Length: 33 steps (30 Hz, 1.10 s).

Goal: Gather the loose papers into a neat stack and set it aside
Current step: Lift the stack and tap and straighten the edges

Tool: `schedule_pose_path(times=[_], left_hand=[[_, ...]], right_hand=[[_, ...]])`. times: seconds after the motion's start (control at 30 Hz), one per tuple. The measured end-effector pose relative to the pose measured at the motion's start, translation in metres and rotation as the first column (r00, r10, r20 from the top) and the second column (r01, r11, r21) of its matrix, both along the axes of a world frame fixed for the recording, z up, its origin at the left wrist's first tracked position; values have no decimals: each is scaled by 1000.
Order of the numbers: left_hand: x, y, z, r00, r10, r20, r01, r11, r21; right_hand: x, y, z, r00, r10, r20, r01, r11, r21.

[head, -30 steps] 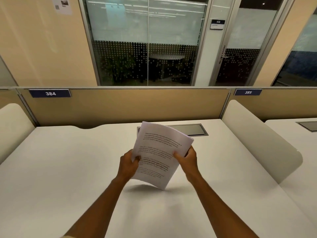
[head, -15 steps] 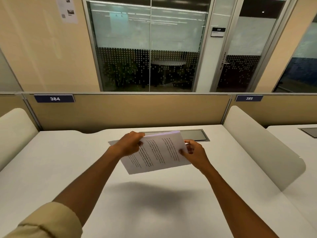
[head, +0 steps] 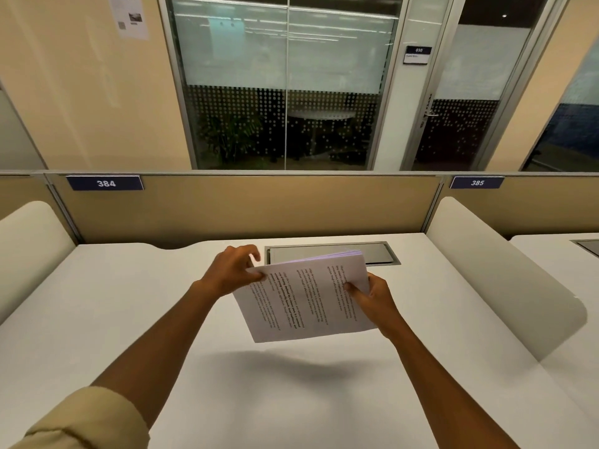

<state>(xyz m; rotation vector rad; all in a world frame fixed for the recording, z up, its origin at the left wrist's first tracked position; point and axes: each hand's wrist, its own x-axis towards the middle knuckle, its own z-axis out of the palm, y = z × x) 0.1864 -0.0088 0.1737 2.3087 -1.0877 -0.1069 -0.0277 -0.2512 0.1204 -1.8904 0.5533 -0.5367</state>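
Observation:
A stack of white printed papers (head: 304, 299) hangs in the air above the white desk (head: 129, 319), lying nearly flat with the text turned sideways. My right hand (head: 372, 299) grips the stack's right edge, thumb on top. My left hand (head: 231, 270) touches the stack's far left corner with thumb and fingertips, its other fingers spread loosely. The sheets' far edges look roughly aligned. A shadow of the stack falls on the desk below.
A grey cable hatch (head: 334, 252) is set into the desk behind the papers. Cream side dividers stand at the left (head: 29, 247) and right (head: 499, 273). A tan partition (head: 252, 205) with labels 384 and 385 closes the back.
The stack went from upright and tilted between both hands to lying nearly flat, turned sideways. My left hand shifted from the lower left edge up to the far left corner.

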Motion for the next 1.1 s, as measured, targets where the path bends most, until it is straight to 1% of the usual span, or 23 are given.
schedule_pose_path(times=[0.03,0.1,0.17,0.2,0.3,0.4,0.47,0.53,0.73,0.9,1.0,1.1], left_hand=[[4,6,-3,998,25,-52,-26,999,-32],[9,14,-10,976,43,-214,-71,990,-125],[9,23,-21,911,35,-412,-145,960,-239],[6,27,-27,873,1,-487,-163,943,-290],[-8,36,-52,769,-140,-623,-152,907,-392],[-24,35,-76,694,-136,-707,-243,880,-408],[-31,30,-87,691,-72,-720,-339,847,-410],[-37,26,-93,712,-10,-702,-399,817,-416],[-48,16,-97,768,111,-630,-468,770,-434],[-60,12,-106,800,217,-559,-506,744,-436],[-73,17,-122,786,256,-563,-538,732,-418],[-84,26,-144,752,295,-589,-571,738,-360]], right_hand=[[-2,-2,-1,1000,-4,-2,4,1000,12],[-6,-5,-2,1000,-16,4,16,999,49],[-10,-6,-4,1000,-25,13,23,995,93],[-12,-6,-7,999,-27,21,24,993,118],[-14,-5,-14,999,-35,41,26,980,197],[-14,-2,-18,998,-35,55,20,968,250],[-13,1,-20,998,-43,54,27,964,265],[-12,2,-23,997,-56,48,41,962,268],[-9,6,-23,996,-83,37,73,970,231],[-14,12,-33,993,-111,50,95,964,247],[-22,18,-51,993,-115,25,104,955,278],[-32,27,-76,995,-97,-19,98,945,312]])
